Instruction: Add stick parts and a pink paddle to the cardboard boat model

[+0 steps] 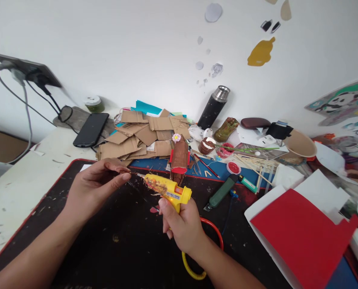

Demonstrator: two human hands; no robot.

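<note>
My right hand [180, 224] is wrapped around the handle of a yellow hot glue gun [166, 188], its body caked with dried residue. The gun's nozzle points left, close to the fingertips of my left hand [99, 182]. Thumb and fingers of that hand pinch a small dark brown piece [125, 171], mostly hidden by the fingers. Whether the nozzle touches the piece I cannot tell. Beyond the gun stands a brown and red handmade model [179, 155] with a pink flower [176, 137] on top.
Cardboard scraps [133, 140] are piled behind the black mat [112, 257]. A green utility knife [222, 192] lies to the right, with red paper [299, 228] beyond it. A phone [91, 129] and a black thermos [214, 107] are near the wall. A red-yellow ring [193, 274] lies under my right wrist.
</note>
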